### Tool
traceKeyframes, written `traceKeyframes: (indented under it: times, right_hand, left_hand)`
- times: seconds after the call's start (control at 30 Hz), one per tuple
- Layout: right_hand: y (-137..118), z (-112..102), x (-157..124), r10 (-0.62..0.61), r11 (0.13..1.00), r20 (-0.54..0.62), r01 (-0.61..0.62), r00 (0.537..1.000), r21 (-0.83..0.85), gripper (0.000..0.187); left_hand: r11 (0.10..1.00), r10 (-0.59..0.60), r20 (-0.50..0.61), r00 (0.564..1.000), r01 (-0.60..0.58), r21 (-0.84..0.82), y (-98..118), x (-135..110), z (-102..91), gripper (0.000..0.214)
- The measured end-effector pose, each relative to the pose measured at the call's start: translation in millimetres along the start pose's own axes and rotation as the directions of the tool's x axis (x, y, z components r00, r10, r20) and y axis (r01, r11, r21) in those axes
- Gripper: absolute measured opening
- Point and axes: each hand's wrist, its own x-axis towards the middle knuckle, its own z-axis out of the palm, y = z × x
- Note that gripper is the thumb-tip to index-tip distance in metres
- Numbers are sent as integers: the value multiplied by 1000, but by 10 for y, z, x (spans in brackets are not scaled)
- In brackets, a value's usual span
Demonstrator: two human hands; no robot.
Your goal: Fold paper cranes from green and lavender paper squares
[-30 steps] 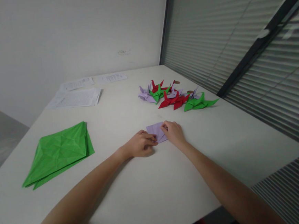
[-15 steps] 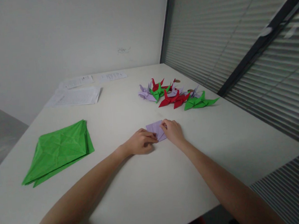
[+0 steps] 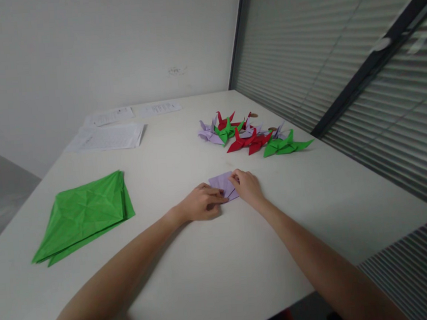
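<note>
A small folded piece of purple origami paper lies on the white table in front of me. My left hand is at its near left edge, fingers closed together and the tips pressing on the paper's lower corner. My right hand pinches the right side of the same paper between thumb and index finger. A crease line shows between the two hands. Part of the paper's right side is hidden under my right fingers.
Several folded paper cranes in red, purple and green, among them a green crane, sit beyond my hands. At left lies a stack of large green paper. Printed sheets rest farther back. Window blinds border the right side.
Very little differs. My left fingertips have shifted slightly to the right along the paper's lower edge, while my right hand keeps its pinch in nearly the same place.
</note>
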Motion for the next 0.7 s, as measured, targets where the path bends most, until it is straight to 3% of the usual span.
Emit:
traceKeyframes:
  times: [0.7]
  right_hand:
    - [-44, -4, -24, 7, 998, -9, -8, 1000, -67, 17]
  left_hand:
    - [1000, 4, 26, 1000, -4, -4, 22, 4, -3, 38]
